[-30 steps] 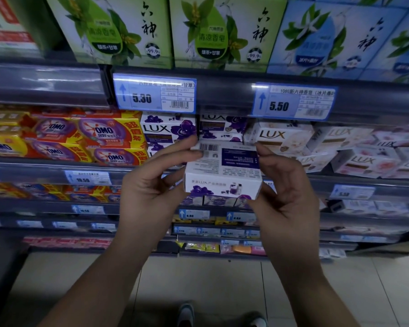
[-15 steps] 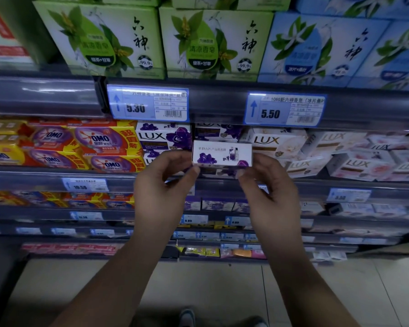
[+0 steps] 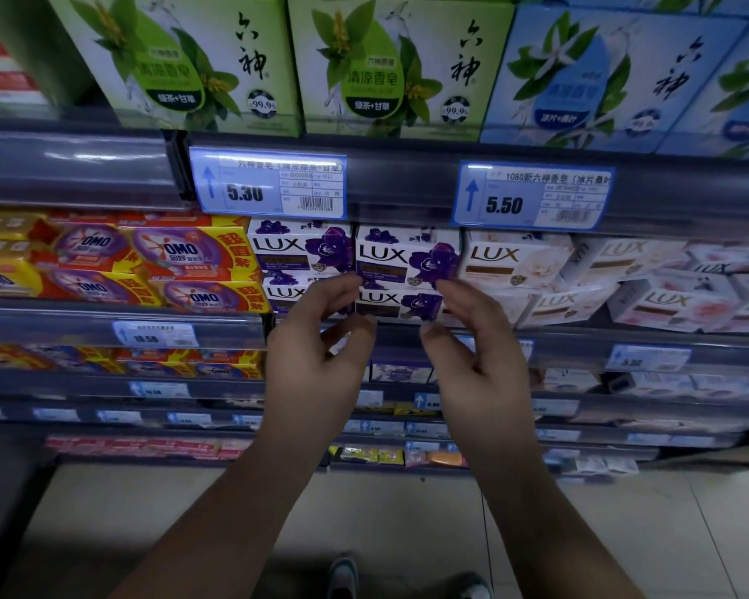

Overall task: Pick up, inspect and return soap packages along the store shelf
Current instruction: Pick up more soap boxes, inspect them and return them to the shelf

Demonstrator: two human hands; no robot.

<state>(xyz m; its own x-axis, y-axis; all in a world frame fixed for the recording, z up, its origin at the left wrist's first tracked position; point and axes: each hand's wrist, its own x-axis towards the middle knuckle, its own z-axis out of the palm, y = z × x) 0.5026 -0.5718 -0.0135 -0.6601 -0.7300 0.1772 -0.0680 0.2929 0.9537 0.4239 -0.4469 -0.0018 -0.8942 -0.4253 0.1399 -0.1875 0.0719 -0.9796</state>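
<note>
The purple LUX box [image 3: 407,259] is sitting on the middle shelf [image 3: 580,339], front face out, on top of a second purple box [image 3: 396,302] and just under the 5.50 tag [image 3: 532,196]. Both hands are hovering directly below it. The left hand [image 3: 316,356] is reaching its index fingertip [image 3: 351,282] to the box's lower left corner, and the right hand [image 3: 476,361] is bringing a fingertip [image 3: 446,287] to the lower right corner; whether they are touching the box I cannot tell. Both hands are loosely curled with a narrow gap between thumb and fingers, and they are holding nothing. Another purple stack [image 3: 299,252] is standing just left of the box, a white LUX box [image 3: 511,261] just right. OMO packs [image 3: 182,257] are lying further left, and green boxes [image 3: 390,67] are standing on the shelf above.
</note>
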